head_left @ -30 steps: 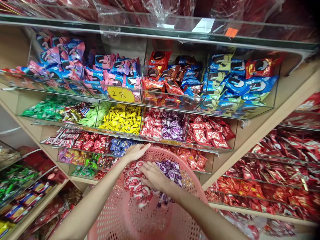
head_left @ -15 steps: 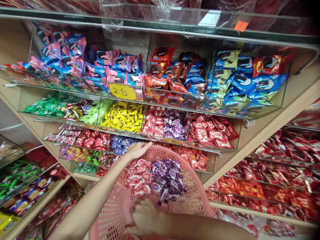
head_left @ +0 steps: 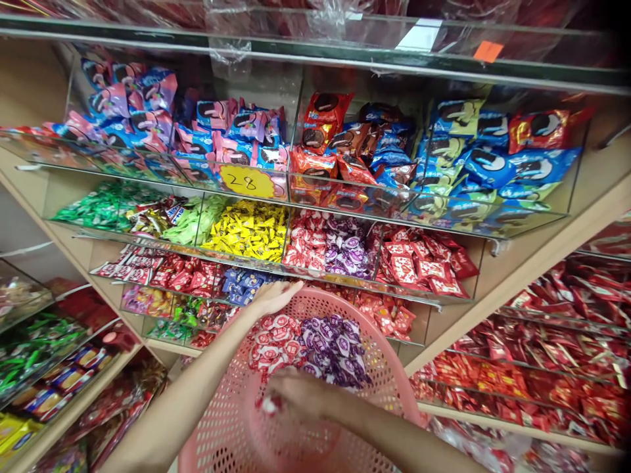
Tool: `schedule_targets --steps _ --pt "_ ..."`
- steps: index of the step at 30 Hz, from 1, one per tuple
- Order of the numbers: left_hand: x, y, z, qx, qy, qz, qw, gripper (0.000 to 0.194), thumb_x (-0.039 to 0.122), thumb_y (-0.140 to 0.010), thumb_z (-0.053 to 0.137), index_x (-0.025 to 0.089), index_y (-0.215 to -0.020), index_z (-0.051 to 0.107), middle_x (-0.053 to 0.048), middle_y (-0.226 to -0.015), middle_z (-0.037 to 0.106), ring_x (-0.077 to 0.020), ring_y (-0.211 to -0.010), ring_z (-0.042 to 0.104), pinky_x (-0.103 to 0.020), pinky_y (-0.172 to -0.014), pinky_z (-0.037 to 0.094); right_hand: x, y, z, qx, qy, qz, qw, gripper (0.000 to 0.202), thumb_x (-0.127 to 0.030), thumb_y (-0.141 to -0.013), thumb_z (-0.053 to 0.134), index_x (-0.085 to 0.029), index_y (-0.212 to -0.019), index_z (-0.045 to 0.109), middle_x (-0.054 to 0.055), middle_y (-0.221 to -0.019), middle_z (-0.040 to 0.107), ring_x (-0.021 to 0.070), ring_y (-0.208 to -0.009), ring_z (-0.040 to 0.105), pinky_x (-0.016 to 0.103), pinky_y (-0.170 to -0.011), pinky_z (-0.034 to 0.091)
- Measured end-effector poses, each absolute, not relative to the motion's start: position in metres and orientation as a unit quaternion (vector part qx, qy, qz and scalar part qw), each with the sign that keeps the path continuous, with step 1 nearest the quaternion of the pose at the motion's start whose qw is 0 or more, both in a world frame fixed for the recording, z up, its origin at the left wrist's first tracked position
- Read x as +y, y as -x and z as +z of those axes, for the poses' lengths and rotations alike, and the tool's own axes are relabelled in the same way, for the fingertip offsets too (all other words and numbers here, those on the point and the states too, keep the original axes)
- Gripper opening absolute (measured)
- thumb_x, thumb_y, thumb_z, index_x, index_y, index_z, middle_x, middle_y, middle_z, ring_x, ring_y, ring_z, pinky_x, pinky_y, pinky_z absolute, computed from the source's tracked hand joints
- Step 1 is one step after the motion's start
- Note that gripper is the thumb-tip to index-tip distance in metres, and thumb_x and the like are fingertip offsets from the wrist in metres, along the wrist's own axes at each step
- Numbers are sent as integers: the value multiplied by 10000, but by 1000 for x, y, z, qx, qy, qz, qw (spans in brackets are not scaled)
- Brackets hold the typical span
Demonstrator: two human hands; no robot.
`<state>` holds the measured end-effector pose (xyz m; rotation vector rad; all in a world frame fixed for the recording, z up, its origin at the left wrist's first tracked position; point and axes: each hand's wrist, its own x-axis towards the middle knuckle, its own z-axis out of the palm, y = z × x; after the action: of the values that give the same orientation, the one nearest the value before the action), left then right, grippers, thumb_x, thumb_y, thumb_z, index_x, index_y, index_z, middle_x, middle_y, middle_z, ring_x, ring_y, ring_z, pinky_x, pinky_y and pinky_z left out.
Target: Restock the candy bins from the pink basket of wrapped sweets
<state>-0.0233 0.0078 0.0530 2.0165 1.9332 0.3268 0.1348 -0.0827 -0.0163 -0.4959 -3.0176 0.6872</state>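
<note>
Pink basket (head_left: 211, 420), one: tilting mouth-up toward the camera, long axis running toward the shelves (head_left: 444, 355). Left hand (head_left: 276, 297): lying on far rim, fingers extending together, grip unclear. Right hand (head_left: 298, 393): blurring inside, near red-and-white candy (head_left: 269, 405); finger state unclear.

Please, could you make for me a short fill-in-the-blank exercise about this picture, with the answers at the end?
1. The handwritten number on the scalloped sign is ____.
2. The left hand is at the rim of the ____ perforated basket.
3. In the basket, beside the red-and-white candies, lie candies in white and ____ wrappers.
4. The candy heap just below the sign has ____ wrappers.

Missing words: 28; pink; purple; yellow.
</note>
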Motion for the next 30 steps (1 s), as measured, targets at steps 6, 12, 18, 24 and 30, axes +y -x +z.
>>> schedule_targets --steps 6,12,18,24,30 --pt "9 24 50 680 -706 118 159 755 711 -726 90 250 -997 623 -58 -980 653 -263 -943 567 -358 -814 381 -55 -135 6 -937 313 116 102 266 -237 -712 541 -171 -964 484 57 -973 537 182 -899 475 280 -786 368" --pt "9 24 50 678 -710 118 151 748 710 -727 93 251 -960 635 -57 -938 665 -265 -919 576 -366 -810 383 -57 -130 -7 -939 323 49 107 255 -249 -735 552 -182 -967 471 62 -987 512 202 -942 448 320 -809 360" --pt "8 22 54 677 -710 116 155 752 718 -720 82 258 -923 642 -52 -903 669 -268 -904 580 -374 -798 389 -61 -127 -11 -936 333 5 111 280 -293 -723 588 -186 -954 473 61 -969 497 207 -900 459 328 -763 383" --pt "7 20 57 682 -704 116 162 776 735 -704 75 254 -943 635 -60 -951 658 -270 -917 574 -361 -783 396 -67 -123 -11 -930 348 -11 120 338 -332 -696 617 -185 -962 469 61 -949 493 213 -877 465 344 -750 390" --pt "6 21 57 681 -703 125 161 766 730 -709 83 254 -952 633 -56 -981 652 -267 -949 562 -354 -807 383 -67 -120 -13 -921 368 -23 122 288 -284 -718 608 -195 -956 472 51 -952 501 206 -886 476 335 -740 400"
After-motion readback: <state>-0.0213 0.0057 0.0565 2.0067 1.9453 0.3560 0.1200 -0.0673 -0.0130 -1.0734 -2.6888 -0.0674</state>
